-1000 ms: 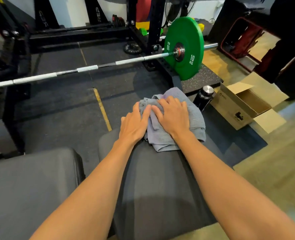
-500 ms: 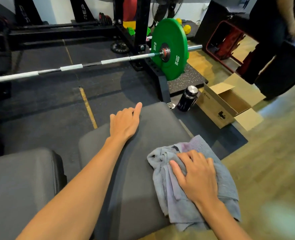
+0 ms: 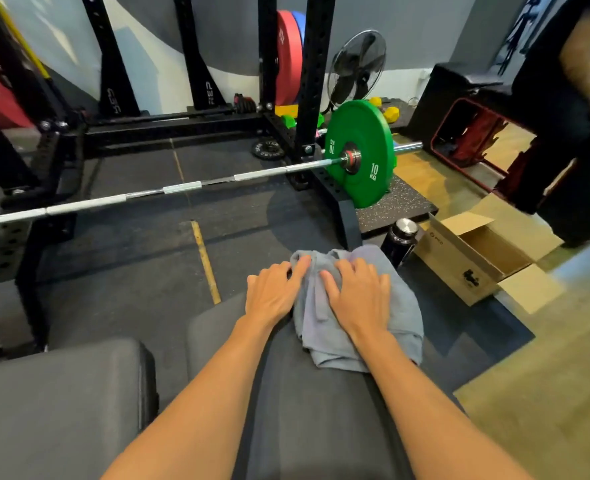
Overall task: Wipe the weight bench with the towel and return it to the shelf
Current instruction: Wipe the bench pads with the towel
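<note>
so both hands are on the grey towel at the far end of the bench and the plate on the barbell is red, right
Not quite: the plate on the barbell is green, marked 10 KG, as the head view shows. The rest holds: left hand and right hand touch the grey towel at the far end of the bench.

The green plate (image 3: 359,157), right of centre, reads "10 KG"; the black rack brace (image 3: 209,91), upper middle, reads "REP".
</note>
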